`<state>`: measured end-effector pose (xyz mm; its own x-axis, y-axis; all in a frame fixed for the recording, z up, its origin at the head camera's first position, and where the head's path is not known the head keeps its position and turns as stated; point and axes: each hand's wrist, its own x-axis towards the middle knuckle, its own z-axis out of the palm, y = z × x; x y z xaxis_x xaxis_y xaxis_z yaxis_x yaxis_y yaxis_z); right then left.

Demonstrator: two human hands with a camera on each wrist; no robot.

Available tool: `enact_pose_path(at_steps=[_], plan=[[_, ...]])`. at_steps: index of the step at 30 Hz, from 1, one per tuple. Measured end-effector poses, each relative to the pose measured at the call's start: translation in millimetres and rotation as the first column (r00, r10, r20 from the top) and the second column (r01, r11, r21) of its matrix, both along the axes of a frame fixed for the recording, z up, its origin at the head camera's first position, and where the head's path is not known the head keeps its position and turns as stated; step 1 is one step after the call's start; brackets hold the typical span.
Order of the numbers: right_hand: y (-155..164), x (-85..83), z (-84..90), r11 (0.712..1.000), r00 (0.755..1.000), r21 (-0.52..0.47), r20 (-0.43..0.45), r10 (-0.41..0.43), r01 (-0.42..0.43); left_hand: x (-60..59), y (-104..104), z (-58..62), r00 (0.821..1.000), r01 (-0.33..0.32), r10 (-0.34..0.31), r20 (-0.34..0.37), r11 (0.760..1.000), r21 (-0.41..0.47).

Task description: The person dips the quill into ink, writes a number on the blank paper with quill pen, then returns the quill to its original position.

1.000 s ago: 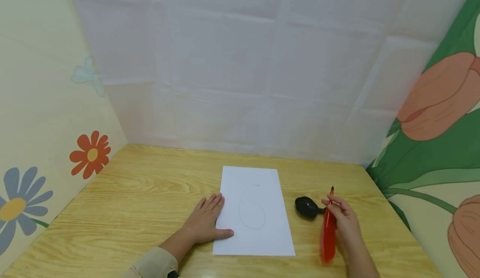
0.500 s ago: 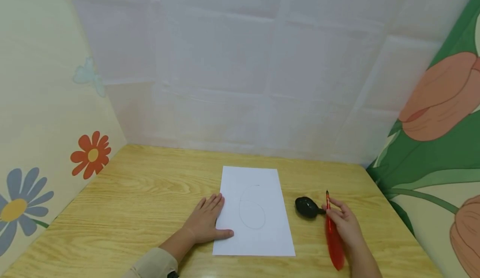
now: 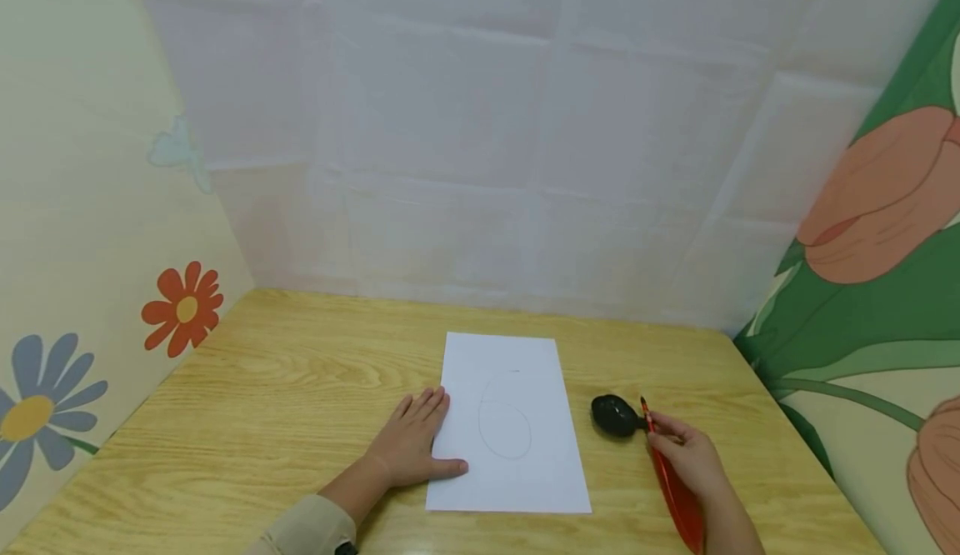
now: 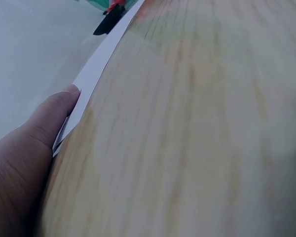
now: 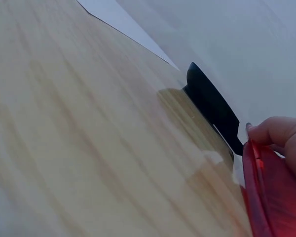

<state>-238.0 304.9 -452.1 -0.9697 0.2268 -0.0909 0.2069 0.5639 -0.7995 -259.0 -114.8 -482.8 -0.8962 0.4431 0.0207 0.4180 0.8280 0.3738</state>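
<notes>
My left hand [image 3: 408, 442] lies spread over the left edge of a white sheet of paper [image 3: 510, 488], thumb pointing right across it. A thin, 6-shaped line is drawn on the sheet. On the right, my right hand [image 3: 690, 459] pinches a red feather pen [image 3: 678, 501] near its dark tip, which points away and slightly left. The feather part trails toward the table's near side, partly behind the wrist. Just left of the tip lies a glossy black, rounded object [image 3: 613, 416] with a short stem. In the right wrist view this black object [image 5: 209, 101] appears right beyond the fingertips.
The wood-grain table [image 3: 315, 363] carries all of these things. A pale creased cloth [image 3: 480, 163] hangs behind it. Flower-printed panels stand at the left [image 3: 82, 163] and right [image 3: 862, 330].
The right hand has shifted slightly down. The pen's tip has moved left and nearer, and its feather end has swung right. The left hand and paper have stayed in place.
</notes>
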Motion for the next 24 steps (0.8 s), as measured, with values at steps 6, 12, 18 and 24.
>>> enact_pose_path(at_steps=[6, 12, 18, 24], plan=[[0.7, 0.8, -1.0, 0.998, 1.000, 0.054, 0.003, 0.023, -0.024, 1.4, 0.3, 1.0, 1.000, 0.001, -0.001, 0.004, 1.000, 0.006], [2.3, 1.0, -3.6, 0.992, 0.999, 0.115, 0.007, 0.045, -0.045, 1.5, 0.4, 2.2, 1.000, -0.001, 0.001, 0.010, 1.000, 0.002], [2.6, 0.4, -4.5, 0.988, 0.999, 0.144, 0.007, 0.053, -0.054, 1.2, 0.2, 1.9, 1.000, -0.002, 0.002, 0.011, 1.000, -0.001], [2.2, 0.0, -4.4, 0.984, 0.999, 0.171, 0.003, 0.042, -0.042, 0.6, -0.9, -1.3, 1.000, 0.011, -0.011, -0.008, 1.000, 0.015]])
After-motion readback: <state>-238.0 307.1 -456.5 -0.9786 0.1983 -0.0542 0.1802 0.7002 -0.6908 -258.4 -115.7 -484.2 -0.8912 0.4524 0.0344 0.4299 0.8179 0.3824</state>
